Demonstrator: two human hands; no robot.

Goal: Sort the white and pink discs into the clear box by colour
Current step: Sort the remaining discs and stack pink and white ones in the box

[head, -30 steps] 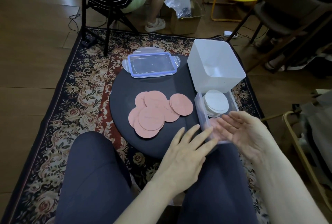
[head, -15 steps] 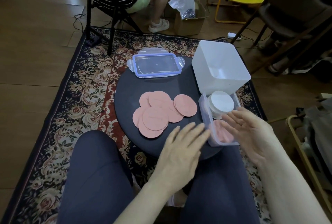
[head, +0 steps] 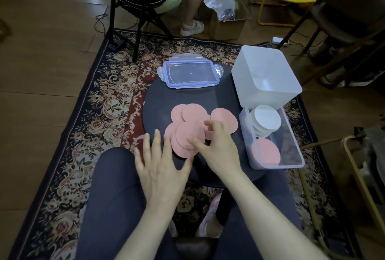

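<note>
Pink discs [head: 192,126] lie in an overlapping heap on the round dark bench [head: 158,101]. The right hand [head: 218,145] is over the heap, its fingers curled with thumb and forefinger at the top discs; whether they pinch one I cannot tell. The left hand [head: 160,163] hovers beside the heap, fingers spread apart. The clear box [head: 291,147], at the bench's right edge, holds a stack of white discs [head: 265,121] at its far end and one pink disc [head: 265,154] at its near end.
</note>
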